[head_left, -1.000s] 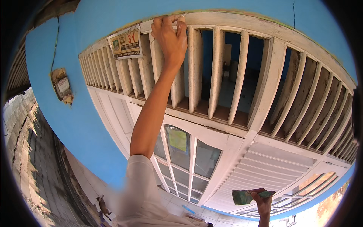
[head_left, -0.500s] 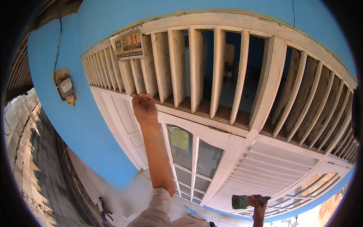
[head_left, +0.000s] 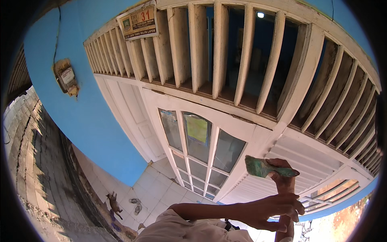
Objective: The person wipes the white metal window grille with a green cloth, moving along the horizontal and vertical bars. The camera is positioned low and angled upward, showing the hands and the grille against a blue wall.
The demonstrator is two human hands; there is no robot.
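In my right hand [head_left: 284, 181], raised at the lower right, is a wide paintbrush [head_left: 260, 166] with green stains on its bristles and handle; the fingers are closed round the handle and the bristles point left. My left hand [head_left: 270, 210] reaches across just below it, fingers spread, over or against my right forearm; whether it touches is unclear. Nothing shows in the left hand. Behind both hands stands a white slatted panel [head_left: 306, 155]. Above runs a row of off-white vertical wooden slats [head_left: 219, 50], dusty and stained.
A white door with glass panes [head_left: 197, 129] is ahead. On the blue wall [head_left: 92, 125] sits an electric meter [head_left: 67, 78]. A printed plate [head_left: 138, 20] hangs on the slats. Below, a cat [head_left: 114, 203] lies on the tiled floor [head_left: 161, 189], near a pair of sandals [head_left: 136, 206].
My left hand has come down from the slats' lower rail and across to my right forearm. My right hand has risen with the paintbrush. The view has tilted downward.
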